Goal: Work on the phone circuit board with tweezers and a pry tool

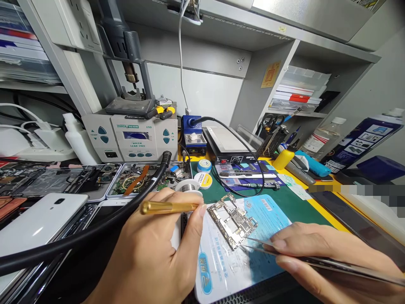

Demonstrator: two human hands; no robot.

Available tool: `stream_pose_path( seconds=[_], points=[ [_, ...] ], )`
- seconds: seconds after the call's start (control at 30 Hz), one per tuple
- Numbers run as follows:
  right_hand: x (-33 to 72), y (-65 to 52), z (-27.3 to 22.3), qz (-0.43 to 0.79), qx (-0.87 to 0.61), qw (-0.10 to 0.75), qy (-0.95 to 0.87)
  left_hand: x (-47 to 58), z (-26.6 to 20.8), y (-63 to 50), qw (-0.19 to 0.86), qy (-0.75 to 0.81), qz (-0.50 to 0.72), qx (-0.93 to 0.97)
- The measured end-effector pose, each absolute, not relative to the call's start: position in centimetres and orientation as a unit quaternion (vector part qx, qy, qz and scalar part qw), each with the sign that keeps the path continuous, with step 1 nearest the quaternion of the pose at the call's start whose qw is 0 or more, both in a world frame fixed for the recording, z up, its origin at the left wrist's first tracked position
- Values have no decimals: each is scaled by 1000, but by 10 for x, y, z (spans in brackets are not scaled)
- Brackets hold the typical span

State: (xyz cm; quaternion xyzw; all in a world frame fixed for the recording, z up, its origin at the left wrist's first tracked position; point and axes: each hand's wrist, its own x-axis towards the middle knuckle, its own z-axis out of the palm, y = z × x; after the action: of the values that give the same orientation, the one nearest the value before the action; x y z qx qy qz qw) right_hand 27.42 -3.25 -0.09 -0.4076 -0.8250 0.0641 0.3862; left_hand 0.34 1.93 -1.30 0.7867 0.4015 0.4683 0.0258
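My left hand (pixel 161 242) is closed around a gold pen-like tool (pixel 171 207), its working tip hidden. Between my hands a phone circuit board (pixel 236 221), with silver shields and small chips, lies tilted on a blue and white printed packet (pixel 218 270). In my right hand (pixel 335 253) are metal tweezers (pixel 264 248), pinched between thumb and fingers. Their two points are slightly apart at the board's near right corner; whether they touch it I cannot tell. A solder spool (pixel 190 185) stands just behind my left hand.
A thick black hose (pixel 126 219) crosses on the left, over phones (pixel 44 219) and parts trays. Behind stand a hot air station (pixel 136 137), a blue soldering iron stand (pixel 192 135) and a heating plate (pixel 234 141). Bottles, a spray can (pixel 360 141) and pen tools line the right.
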Motion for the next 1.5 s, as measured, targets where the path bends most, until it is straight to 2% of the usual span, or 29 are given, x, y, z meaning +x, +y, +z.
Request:
stream_pose_path(
  seconds=[0.6, 0.73, 0.97, 1.1, 1.33, 1.5],
  points=[
    [262, -28, 11, 156, -432, 423, -781, 5, -19, 21, 57, 411, 444, 794],
    [264, -29, 10, 155, -465, 420, -764, 6, -23, 19, 50, 401, 455, 793],
    [271, -30, 8, 252, -564, 437, -653, 8, -23, 18, 27, 395, 494, 774],
    [269, -29, 11, 286, -594, 427, -619, 8, -20, 20, 14, 409, 502, 762],
    [263, -25, 20, 343, -626, 400, -576, 7, -28, 22, 54, 392, 462, 794],
    [264, -24, 22, 349, -633, 384, -575, 12, -26, 19, 59, 378, 502, 775]
  ],
)
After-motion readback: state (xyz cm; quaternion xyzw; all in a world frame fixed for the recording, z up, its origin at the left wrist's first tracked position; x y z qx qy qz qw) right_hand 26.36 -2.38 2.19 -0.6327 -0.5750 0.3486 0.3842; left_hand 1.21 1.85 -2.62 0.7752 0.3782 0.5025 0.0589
